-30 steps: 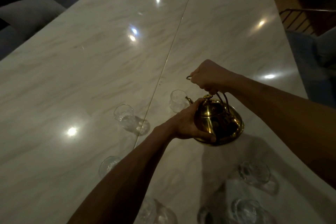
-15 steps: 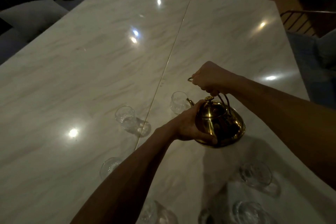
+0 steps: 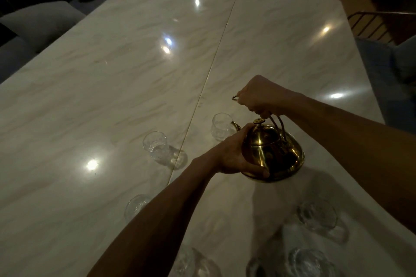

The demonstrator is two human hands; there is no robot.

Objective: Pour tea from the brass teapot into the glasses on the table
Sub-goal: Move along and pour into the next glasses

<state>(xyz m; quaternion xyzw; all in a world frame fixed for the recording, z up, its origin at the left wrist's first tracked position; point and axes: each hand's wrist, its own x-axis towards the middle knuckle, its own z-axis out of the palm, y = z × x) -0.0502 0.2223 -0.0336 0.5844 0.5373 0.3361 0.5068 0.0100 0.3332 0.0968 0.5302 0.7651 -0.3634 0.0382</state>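
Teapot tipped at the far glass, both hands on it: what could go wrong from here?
1. The spout sits at the rim of the far glass; a slight drift may put tea on the table.
2. The left hand cups the teapot body, which may be hot.
3. The left forearm hangs over a near glass and could knock it.

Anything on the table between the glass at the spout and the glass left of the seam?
Nothing stands there. In the head view, only bare marble and the table's seam separate the spout glass from the left glass.
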